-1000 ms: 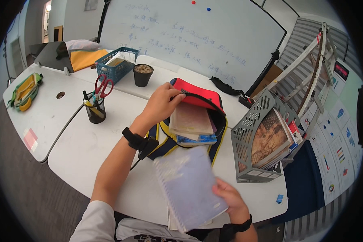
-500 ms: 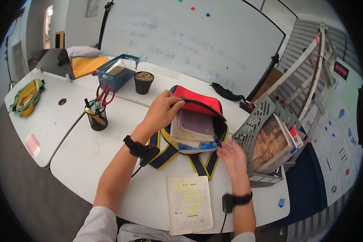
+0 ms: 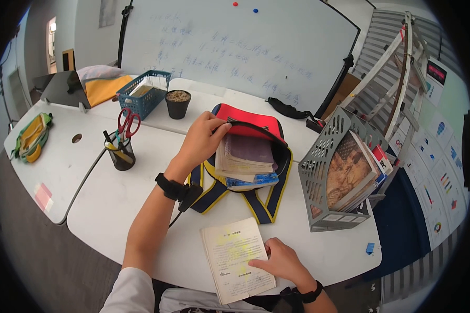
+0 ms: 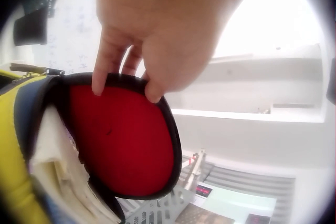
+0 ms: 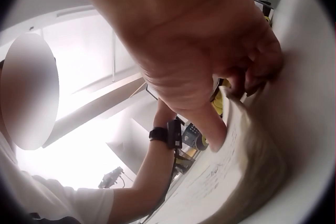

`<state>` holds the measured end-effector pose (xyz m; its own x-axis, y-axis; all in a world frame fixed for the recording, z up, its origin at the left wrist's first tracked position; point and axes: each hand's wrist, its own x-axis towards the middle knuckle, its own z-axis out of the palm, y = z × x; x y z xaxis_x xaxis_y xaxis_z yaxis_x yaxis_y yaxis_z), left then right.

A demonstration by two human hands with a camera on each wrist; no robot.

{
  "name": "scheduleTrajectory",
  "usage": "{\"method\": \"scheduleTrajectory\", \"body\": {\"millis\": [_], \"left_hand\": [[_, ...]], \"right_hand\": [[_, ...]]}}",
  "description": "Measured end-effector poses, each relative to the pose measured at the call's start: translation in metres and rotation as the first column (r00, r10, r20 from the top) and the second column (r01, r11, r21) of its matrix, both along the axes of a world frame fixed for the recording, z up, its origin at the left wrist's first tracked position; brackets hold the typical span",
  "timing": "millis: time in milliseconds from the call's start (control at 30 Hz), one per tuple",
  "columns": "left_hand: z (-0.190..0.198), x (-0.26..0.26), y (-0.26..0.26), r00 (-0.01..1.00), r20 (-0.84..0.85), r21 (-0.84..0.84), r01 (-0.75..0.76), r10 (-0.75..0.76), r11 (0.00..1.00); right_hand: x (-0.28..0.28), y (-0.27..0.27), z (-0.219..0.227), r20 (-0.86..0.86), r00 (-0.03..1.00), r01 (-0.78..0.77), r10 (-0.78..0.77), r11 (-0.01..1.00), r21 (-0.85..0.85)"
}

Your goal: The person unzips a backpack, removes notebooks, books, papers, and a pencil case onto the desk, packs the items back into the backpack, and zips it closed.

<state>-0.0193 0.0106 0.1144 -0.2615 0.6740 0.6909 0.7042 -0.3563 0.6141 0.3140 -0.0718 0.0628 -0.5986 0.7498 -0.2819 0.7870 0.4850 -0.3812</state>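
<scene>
Currently, item one: a thin booklet [image 3: 238, 259] with a pale yellowed cover is lying flat on the white tabletop [image 3: 115, 193], at its near edge, long axis running roughly toward and away from the person, tilted slightly leftward at the top. The right hand [image 3: 280, 259] is resting on the booklet's right margin, fingers curling at the page edge and thumb pressing down on the cover; the right wrist view is showing the pages lifting a little under the fingertips. This hand is much the nearer of the two.

Item two: a backpack [image 3: 245, 156], red flap, navy and yellow trim, is lying open just beyond the booklet, a stack of books [image 3: 245, 161] showing in its mouth. The left hand [image 3: 203, 138] is pinching the flap's dark rim and holding it up.

Item three: a grey mesh file rack [image 3: 331, 172] with magazines is standing right of the backpack. A pen cup [image 3: 121, 151] with red scissors is sitting well to the left.
</scene>
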Motion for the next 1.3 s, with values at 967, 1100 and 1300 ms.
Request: {"method": "scheduleTrajectory", "body": {"millis": [967,1100,1300], "left_hand": [[0.002,-0.001,-0.002,1.0,0.01,0.051,0.018,-0.019,0.999],[0.001,0.0,-0.005,1.0,-0.001,0.025,0.024,-0.024,0.999],[0.003,0.0,-0.003,1.0,-0.015,-0.005,-0.001,0.001,1.0]], "right_hand": [[-0.071,0.168,0.002,-0.937,0.145,0.119,-0.319,0.945,-0.304],[-0.048,0.096,0.017,-0.54,0.755,0.212,0.373,0.64,0.739],[-0.092,0.099,0.016,-0.138,0.782,-0.219,0.608,0.474,0.853]]}}
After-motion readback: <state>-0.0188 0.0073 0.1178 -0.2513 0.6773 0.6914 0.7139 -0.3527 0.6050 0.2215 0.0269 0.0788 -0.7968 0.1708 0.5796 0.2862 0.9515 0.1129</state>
